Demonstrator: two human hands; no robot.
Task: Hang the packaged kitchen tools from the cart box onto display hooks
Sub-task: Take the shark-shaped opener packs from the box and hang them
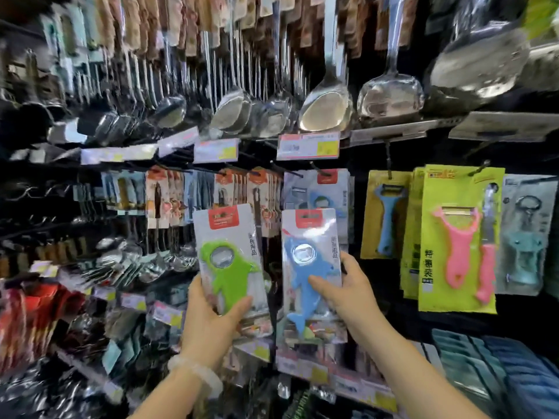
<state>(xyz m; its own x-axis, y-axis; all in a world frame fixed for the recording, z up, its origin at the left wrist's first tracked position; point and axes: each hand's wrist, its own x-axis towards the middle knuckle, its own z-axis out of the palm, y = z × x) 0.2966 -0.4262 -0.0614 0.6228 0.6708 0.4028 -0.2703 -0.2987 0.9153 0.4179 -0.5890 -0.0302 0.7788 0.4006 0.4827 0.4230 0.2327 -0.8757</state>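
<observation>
The display wall (pixel 393 152) fills the view, a dark backing with rows of thin black hooks, price tags clipped along the rails and goods hanging several deep. Along the top hang steel ladles and spatulas (pixel 326 107), smooth and mirror-bright with long thin handles. To the right hang yellow-green peeler cards (pixel 459 237), flat glossy card carrying a pink plastic peeler, with a blue one on the card beside it. The task looks to be midway: a matching pack (pixel 320 189) already hangs on a hook in the middle row, just above and behind the two packs in hand, so that hook (pixel 317 170) is probably the target; neither held pack is on a hook yet, and the cart box is out of view, so how many remain cannot be told. The right hand (pixel 348 294) grips the blue shark pack (pixel 311 267) by its right edge, thumb lying across the front. The left hand (pixel 211 322), a pale bead bracelet at its wrist, holds the green shark pack (pixel 230 267) from below, fingers wrapped round its lower edge. Both are clear shiny blister packs with a red header label, each enclosing a flat, rounded shark-shaped plastic tool with a round metal ring set in its body.
</observation>
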